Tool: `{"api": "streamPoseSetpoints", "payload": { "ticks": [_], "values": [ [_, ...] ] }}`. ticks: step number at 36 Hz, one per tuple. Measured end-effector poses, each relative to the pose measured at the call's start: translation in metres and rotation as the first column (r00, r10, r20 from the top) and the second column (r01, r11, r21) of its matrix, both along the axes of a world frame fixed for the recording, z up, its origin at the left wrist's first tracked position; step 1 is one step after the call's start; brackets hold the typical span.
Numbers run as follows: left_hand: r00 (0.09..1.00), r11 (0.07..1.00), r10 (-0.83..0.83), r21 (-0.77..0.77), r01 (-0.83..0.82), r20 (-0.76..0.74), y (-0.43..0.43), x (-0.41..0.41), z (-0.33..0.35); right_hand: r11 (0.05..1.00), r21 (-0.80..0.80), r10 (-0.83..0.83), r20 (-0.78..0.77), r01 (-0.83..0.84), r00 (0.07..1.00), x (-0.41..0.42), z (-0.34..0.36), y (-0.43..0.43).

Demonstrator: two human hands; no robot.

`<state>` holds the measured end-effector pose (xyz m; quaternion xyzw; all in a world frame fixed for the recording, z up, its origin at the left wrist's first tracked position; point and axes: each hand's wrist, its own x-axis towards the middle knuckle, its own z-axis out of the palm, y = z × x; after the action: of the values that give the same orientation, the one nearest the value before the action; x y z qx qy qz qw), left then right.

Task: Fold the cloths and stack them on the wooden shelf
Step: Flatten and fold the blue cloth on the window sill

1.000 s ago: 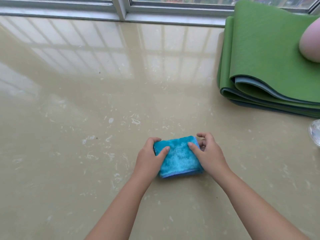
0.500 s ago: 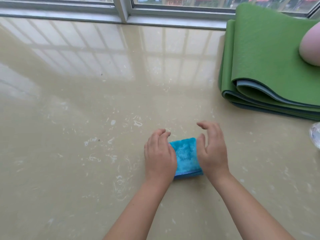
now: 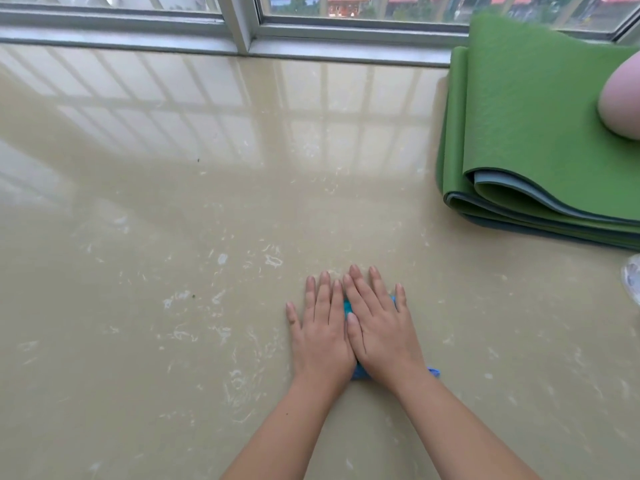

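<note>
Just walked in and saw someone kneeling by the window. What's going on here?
A person is pressing both palms flat on a small folded blue cloth on the glossy beige floor. The left hand and right hand lie side by side and cover nearly all of it. A folded green mat lies nearby. No wooden shelf is in view.

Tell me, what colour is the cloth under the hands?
Bright blue: the cloth peeks out between the flat hands in the head view.
</note>
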<state>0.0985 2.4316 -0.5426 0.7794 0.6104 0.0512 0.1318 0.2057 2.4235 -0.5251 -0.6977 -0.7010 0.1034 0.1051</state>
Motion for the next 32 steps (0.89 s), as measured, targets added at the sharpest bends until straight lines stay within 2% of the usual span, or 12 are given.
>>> {"api": "streamPoseSetpoints", "payload": {
  "ticks": [13, 24, 32],
  "values": [
    [0.999, 0.999, 0.011, 0.032, -0.009, -0.045, 0.000, 0.000, -0.005, 0.999, -0.031, -0.033, 0.028, 0.034, 0.999, 0.002, -0.007, -0.001],
    [0.999, 1.000, 0.007, 0.015, -0.006, -0.037, 0.001, -0.001, -0.001, 0.998, -0.066, 0.013, 0.076, -0.008, 0.997, 0.011, -0.012, -0.002],
    [1.000, 0.999, -0.023, -0.027, 0.022, -0.008, 0.003, -0.001, 0.008, 0.987, -0.138, -0.086, 0.012, 0.087, 0.996, 0.032, -0.010, -0.012]
  ]
}}
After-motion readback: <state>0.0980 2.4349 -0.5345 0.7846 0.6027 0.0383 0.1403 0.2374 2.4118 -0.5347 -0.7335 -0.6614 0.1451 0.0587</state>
